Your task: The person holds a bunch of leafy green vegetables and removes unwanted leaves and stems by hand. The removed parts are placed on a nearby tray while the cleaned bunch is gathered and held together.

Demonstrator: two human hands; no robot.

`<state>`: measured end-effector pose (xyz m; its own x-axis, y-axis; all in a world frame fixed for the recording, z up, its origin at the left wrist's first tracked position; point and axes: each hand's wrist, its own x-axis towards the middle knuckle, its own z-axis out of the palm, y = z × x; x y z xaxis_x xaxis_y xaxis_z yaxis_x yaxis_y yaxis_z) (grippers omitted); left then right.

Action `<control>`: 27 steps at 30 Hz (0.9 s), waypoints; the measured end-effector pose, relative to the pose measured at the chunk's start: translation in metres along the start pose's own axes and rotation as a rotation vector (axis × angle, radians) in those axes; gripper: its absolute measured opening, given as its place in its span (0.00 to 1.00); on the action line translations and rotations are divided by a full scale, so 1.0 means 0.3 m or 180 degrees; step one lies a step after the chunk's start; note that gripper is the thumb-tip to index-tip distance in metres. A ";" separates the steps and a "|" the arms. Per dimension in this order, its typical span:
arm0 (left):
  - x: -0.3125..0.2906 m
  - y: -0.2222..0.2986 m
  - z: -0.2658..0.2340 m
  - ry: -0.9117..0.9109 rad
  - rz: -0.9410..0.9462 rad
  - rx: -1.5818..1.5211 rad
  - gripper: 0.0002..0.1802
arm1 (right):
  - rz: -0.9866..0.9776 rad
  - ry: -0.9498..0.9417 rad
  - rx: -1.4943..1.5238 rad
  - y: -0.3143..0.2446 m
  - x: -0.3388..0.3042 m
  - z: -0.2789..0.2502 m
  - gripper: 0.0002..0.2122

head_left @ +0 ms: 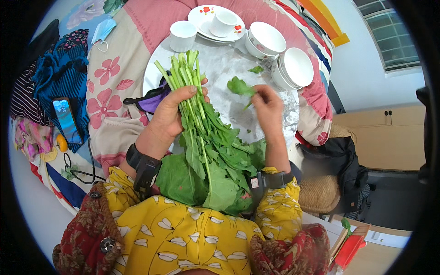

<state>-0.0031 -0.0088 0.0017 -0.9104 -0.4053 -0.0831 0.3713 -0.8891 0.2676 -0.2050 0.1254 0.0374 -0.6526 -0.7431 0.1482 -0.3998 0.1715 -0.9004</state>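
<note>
My left hand (173, 110) is closed around the stalks of a bunch of leafy greens (201, 151). The pale cut stems point away from me, and the broad leaves hang down toward my lap. To the right, my right hand (269, 107) pinches a single small green leaf (239, 86), held apart from the bunch above the round table (224, 59). Another leaf scrap (256, 69) lies on the tabletop beyond it. A purple item with black parts (149, 101) sits partly hidden behind my left wrist.
Along the table's far edge stand a white cup (182, 35), flowered plates (201, 16) with another cup (223, 24) on them, and stacked bowls (266, 39), (295, 68). A phone (67, 120) and face mask (104, 31) lie at left. A woven stool (321, 192) stands at right.
</note>
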 end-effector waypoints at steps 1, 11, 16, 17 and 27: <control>0.000 0.000 0.000 0.0008 -0.0008 -0.0010 0.27 | 0.0086 0.0286 0.0277 -0.004 0.008 -0.024 0.06; 0.003 0.002 0.003 0.0155 -0.0018 -0.0019 0.27 | 0.0018 -0.0303 -0.0745 0.034 0.031 0.017 0.08; 0.003 -0.001 0.000 0.0247 -0.0016 0.0096 0.29 | -0.0551 -0.0709 -0.1444 0.061 0.041 0.050 0.10; 0.004 0.000 0.001 0.0246 -0.0010 0.0113 0.29 | -0.0399 -0.0795 -0.1579 0.057 0.044 0.051 0.10; 0.041 -0.029 0.116 0.0489 0.0318 0.0345 0.22 | 0.0199 -0.1809 0.0741 -0.238 -0.119 0.041 0.33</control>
<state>-0.0237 0.0013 0.0317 -0.8286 -0.5252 -0.1941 0.4289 -0.8181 0.3830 -0.1452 0.1318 0.0913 -0.1995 -0.9757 -0.0911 -0.1792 0.1277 -0.9755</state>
